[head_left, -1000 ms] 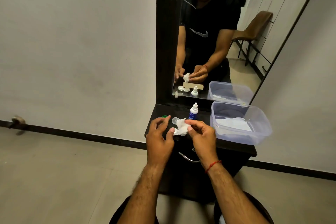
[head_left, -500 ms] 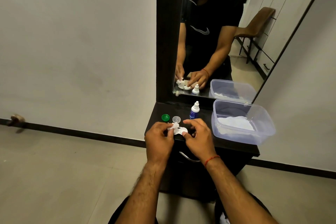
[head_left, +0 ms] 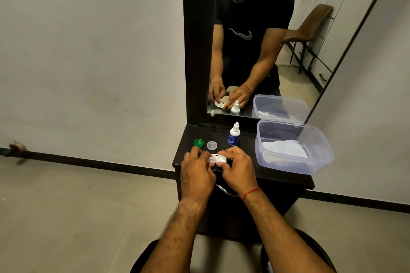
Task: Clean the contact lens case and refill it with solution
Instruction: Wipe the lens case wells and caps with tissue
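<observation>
Contact lens case (head_left: 218,159): head view shows it on the worktop (head_left: 277,173) front edge, caps off. Left hand (head_left: 196,173) and right hand (head_left: 238,170) pinch it at 9 and 3 o'clock. Judged light, rigid, slippery when wet; hold by outer rims. Solution bottle (head_left: 234,135) stands at 1 o'clock.

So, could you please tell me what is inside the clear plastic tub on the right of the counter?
The clear plastic tub holds crumpled white tissue along its floor. Anything beneath that tissue is covered, so I cannot tell.
</observation>
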